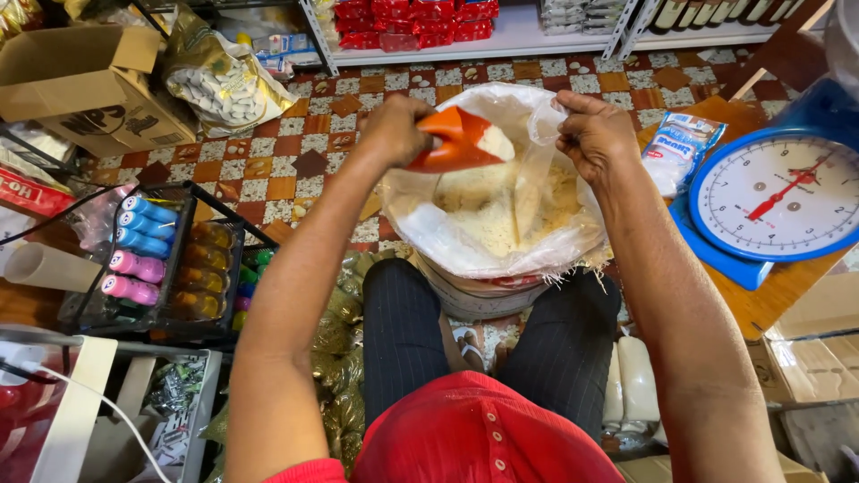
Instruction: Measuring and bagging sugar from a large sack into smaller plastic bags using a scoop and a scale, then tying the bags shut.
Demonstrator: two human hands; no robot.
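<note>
My left hand (395,130) grips an orange plastic scoop (458,140) loaded with white grain and tilted toward the right. My right hand (592,134) pinches the mouth of a thin clear plastic bag (523,174), holding it open beside the scoop's tip. The bag hangs down in front of a large white sack (447,246) full of pale rice-like grain, which stands on the floor between my knees. Some grain shows through the clear bag.
A blue dial scale (777,199) sits on a wooden surface at the right, with a small filled packet (676,150) beside it. A black wire rack of coloured bottles (148,255) stands at the left. Cardboard box (85,89) and shelves lie behind.
</note>
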